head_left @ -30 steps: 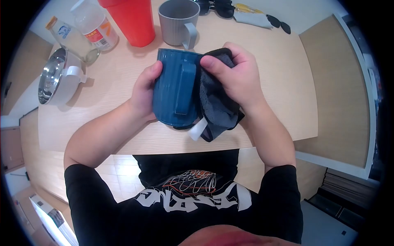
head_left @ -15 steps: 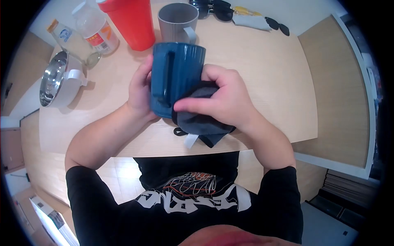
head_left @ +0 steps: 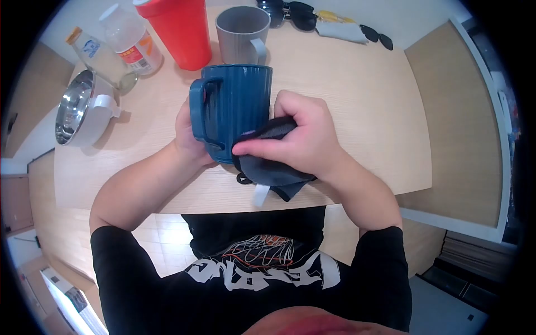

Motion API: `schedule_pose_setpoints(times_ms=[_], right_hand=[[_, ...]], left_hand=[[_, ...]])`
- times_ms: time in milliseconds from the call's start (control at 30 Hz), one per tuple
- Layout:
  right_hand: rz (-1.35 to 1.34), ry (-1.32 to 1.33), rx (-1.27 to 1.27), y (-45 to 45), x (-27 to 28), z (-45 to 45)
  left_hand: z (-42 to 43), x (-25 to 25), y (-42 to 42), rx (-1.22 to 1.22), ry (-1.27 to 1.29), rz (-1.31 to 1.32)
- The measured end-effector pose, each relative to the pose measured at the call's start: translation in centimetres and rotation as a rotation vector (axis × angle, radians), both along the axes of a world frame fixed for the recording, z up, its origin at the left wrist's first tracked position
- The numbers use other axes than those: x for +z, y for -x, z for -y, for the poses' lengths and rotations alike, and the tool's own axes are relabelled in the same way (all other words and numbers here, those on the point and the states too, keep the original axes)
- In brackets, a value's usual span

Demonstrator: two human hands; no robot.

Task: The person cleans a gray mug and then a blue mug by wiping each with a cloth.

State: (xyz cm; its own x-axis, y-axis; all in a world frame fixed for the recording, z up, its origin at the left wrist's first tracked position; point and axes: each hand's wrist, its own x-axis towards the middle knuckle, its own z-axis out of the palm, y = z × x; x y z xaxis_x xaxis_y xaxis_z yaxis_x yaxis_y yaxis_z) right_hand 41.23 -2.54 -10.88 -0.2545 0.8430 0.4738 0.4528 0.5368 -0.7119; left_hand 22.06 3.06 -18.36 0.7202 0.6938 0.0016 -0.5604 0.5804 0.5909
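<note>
A dark blue mug (head_left: 240, 106) with ribbed sides stands nearly upright in front of me, its handle on the left. Behind the handle, my left hand (head_left: 188, 131) grips the mug's left side; the mug hides most of its fingers. My right hand (head_left: 307, 131) is closed on a dark grey cloth (head_left: 273, 164) with black edging, the thumb lying over it. The cloth touches the mug's lower right side. A black loop and a white tag hang from the cloth near the table's front edge.
A grey mug (head_left: 243, 36) stands just behind the blue one, beside a red cup (head_left: 177, 33). To the left are a plastic bottle (head_left: 134, 47), a glass bottle (head_left: 103, 61) and a metal-lined bowl (head_left: 84, 109) on its side. Sunglasses (head_left: 301, 15) lie at the back.
The blue mug has turned, so its handle has swung from the front to the left. It sits slightly lower and further left. My right hand with the cloth has shifted a little left.
</note>
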Motion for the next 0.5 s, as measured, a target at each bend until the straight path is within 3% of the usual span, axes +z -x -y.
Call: schedule_pose_setpoints(times_ms=[133,233,300,500], right_hand=[[0.038,-0.016,-0.022,-0.5,-0.2,-0.2],[-0.092,0.045,-0.189,-1.3,0.0,-1.0],[-0.268,0.19,-0.23,-2.1,0.3,-1.4],[-0.057,-0.007,-0.06,-0.9,-0.1,-0.6]], left_hand=[[0.1,0.2,-0.5,-0.009,0.011,-0.034],[0.2,0.3,-1.0,-0.023,-0.151,-0.14],[0.1,-0.1,-1.2,-0.056,-0.114,-0.028],[0.5,0.8,-0.8,-0.037,0.035,0.111]])
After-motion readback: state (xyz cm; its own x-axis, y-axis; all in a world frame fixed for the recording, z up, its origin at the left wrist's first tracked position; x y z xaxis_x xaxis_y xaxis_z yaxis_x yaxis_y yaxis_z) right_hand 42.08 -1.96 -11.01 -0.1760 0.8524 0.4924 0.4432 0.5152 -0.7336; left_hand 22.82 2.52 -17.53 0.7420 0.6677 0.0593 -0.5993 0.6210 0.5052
